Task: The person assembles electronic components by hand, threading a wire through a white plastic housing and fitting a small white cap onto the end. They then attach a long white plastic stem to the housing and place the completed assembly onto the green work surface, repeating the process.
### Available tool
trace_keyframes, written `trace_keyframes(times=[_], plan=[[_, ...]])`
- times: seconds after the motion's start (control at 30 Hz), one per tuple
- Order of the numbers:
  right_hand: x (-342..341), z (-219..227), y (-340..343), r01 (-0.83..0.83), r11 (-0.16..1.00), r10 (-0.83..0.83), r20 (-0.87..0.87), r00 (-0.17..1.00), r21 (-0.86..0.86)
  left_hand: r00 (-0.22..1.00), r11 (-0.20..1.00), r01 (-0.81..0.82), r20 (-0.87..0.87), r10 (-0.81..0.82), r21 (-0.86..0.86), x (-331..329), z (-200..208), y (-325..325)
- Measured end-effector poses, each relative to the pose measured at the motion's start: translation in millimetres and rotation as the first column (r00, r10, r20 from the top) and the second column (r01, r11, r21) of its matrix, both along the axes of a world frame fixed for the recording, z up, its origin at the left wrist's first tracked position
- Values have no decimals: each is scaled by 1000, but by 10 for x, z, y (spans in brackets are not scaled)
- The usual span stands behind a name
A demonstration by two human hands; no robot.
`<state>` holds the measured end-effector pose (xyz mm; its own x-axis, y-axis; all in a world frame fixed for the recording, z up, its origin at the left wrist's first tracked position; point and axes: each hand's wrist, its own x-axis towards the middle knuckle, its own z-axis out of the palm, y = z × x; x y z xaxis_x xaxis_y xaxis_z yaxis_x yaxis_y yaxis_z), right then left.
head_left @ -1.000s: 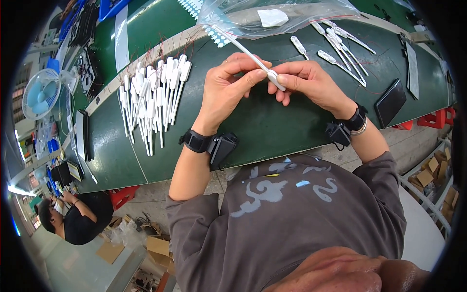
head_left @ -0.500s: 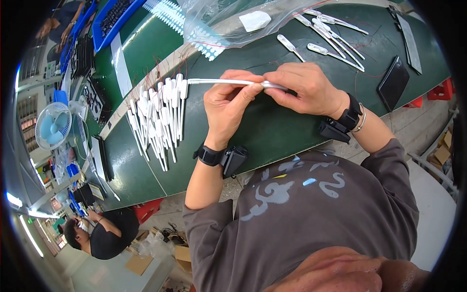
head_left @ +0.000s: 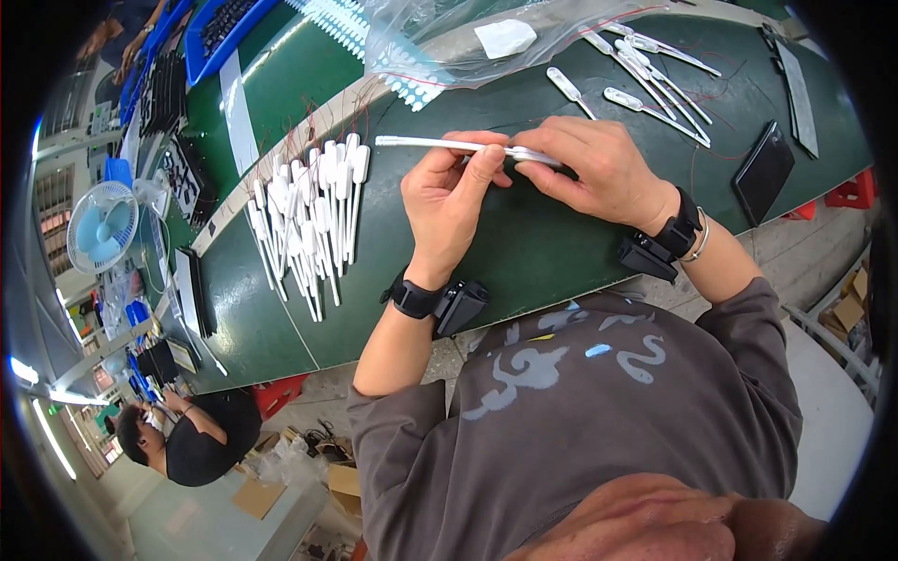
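Note:
Between both hands I hold a slender white stick-shaped piece level above the green table. My left hand pinches its middle between thumb and fingers, and the thin end juts out to the left. My right hand is closed on its right end, with fingers covering much of it. Left of my left hand lies a pile of similar white sticks with wider ends, thin red wires rising behind them. Beyond my right hand, several sticks with clearer, wider ends lie loosely with red wires.
At the far side lies a clear plastic bag with a white scrap on it. A black phone and a grey bar lie at right. A blue bin and a fan stand left; another person works lower left.
The held stick's left end now sits apart from the pile's top and tilts slightly up. My right fingers have shifted along its right end. The whole view has moved a little.

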<state>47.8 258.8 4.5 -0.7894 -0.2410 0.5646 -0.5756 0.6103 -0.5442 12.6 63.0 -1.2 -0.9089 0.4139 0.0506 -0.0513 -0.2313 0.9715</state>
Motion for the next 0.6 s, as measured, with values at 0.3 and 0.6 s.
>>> trace_keyframes(times=[0.3,0.6], plan=[[5,48,33,-53,993,59,-50,997,110,999,1000,28,-45,-28,-1,66,-2,28],[-18,-58,60,-67,898,299,491,818,-436,996,999,-20,-84,17,-42,4,50,-8]])
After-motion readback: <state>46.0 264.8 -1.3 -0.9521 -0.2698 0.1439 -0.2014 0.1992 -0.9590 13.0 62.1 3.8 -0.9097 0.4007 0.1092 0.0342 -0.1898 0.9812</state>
